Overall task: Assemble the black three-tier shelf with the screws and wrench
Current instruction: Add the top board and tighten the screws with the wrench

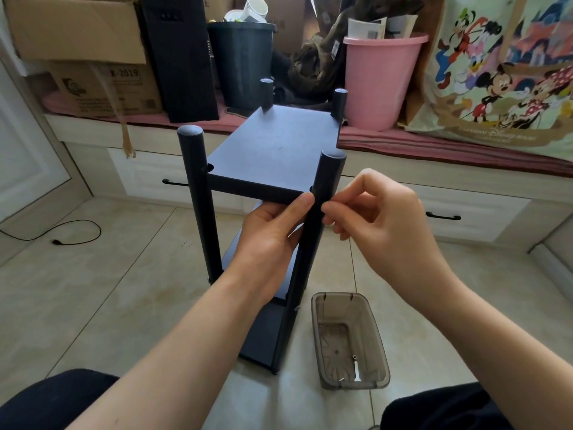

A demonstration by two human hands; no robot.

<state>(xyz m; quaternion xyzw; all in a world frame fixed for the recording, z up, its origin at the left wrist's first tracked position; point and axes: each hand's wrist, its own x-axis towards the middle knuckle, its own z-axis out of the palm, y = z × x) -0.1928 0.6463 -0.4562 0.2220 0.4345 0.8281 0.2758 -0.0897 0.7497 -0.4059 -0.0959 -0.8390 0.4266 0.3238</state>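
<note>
The black shelf (273,144) stands upright on the tiled floor in front of me, with round posts at its corners and its top board level. My left hand (273,234) grips the near right post (313,231) just under the top board, thumb against the board's edge. My right hand (378,212) pinches at the same post from the right, fingertips pressed together at the joint; whatever small part they hold is hidden. A silver screw head (297,308) shows lower on that post. A white wrench (356,372) lies in the tray.
A brown translucent plastic tray (369,321) sits on the floor right of the shelf. Behind are a low bench with drawers, a pink bucket (381,79), a black bin (242,63) and cardboard boxes (102,85). A black cable (71,234) trails on the left floor. My knees frame the bottom.
</note>
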